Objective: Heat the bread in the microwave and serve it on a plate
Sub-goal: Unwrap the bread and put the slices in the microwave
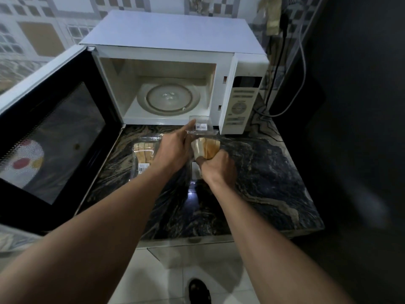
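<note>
Door [54,132] of the microwave [171,29] is hanging wide open past the left edge of the counter [263,172], while the oven itself is sitting along the back edge with its glass turntable [168,97] showing. A closed pack of bread [143,152] is lying flat near the left edge, just in front of the oven. On my feed, the left hand [175,148] is pinching the clear lid [201,125] of a second pack and holding it up. Just right of it, the right hand [217,165] is gripping a stack of bread slices [206,148], fingers curling round them, above the middle of the counter. Cables [300,62] are hanging by the back right corner.
</note>
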`<state>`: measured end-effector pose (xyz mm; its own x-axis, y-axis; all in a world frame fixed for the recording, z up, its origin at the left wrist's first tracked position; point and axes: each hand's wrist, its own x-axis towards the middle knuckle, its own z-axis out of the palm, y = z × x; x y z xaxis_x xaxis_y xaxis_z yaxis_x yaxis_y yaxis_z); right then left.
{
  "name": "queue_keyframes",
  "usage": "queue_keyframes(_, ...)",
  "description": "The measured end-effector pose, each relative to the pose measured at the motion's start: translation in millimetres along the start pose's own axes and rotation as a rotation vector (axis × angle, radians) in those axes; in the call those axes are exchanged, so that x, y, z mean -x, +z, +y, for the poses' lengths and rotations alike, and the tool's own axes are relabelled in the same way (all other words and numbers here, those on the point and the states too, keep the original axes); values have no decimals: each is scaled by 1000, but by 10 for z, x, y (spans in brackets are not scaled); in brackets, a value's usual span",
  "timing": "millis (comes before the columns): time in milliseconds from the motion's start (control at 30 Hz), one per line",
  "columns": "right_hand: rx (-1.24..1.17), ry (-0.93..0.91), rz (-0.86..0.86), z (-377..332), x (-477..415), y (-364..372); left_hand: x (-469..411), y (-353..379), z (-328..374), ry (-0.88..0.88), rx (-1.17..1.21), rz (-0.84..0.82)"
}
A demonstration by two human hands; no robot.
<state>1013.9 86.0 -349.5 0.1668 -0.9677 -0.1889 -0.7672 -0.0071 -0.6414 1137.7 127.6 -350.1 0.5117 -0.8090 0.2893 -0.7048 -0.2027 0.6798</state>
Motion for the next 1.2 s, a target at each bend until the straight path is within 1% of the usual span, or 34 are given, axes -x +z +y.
queue_keyframes(267,68,-84,26,164,111,-265,193,14,45,-28,-11,4)
queue_keyframes(400,90,-77,87,248,111,-373,304,24,12,-2,-7,-7)
queue_keyframes(567,111,-64,116,309,101,-593,477,69,16,-78,-39,-39)
queue_keyframes(667,121,-80,146,301,127,-718,578,118,-45,-91,-2,-67)
queue_keyframes(767,124,-109,157,256,147,-778,626,217,-114,-143,31,-95)
queue_keyframes(867,122,-147,168,165,150,-835,617,263,-225,-200,25,-83)
queue_keyframes(933,112,-166,167,87,137,-888,593,266,-237,-234,61,-65)
queue_keyframes(1067,78,-201,176,-88,22,-920,581,237,-162,-208,12,-88)
queue_keyframes(1200,58,-255,158,-252,-92,-897,570,264,-287,-205,15,-119)
